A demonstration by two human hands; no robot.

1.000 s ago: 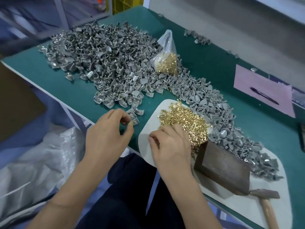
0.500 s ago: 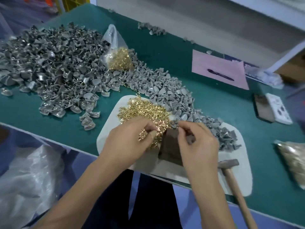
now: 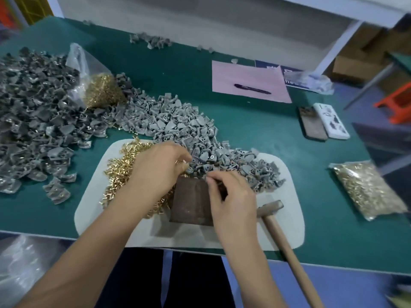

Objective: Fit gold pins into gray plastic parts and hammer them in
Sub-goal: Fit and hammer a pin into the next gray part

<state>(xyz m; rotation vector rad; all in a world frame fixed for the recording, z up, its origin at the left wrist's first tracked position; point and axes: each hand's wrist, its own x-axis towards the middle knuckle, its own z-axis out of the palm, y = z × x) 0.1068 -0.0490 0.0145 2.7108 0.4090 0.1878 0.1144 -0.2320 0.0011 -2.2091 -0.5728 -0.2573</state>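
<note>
Both hands at the block's (image 3: pixel 193 203) far edge: left hand (image 3: pixel 160 172) and right hand (image 3: pixel 231 194) pinch small items, identity unclear. A misaligned pin may bend under hammering.

Your only view comes from the camera on your head, looking forward and steeply down, close over the near edge of the green table (image 3: pixel 278 121). The frame tilts, the far shelf (image 3: pixel 244 16) running downhill rightward.

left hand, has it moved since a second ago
Yes. The left hand has left the table's near edge by the finished gray parts and crossed rightward over the gold pins toward the brown block.
</note>
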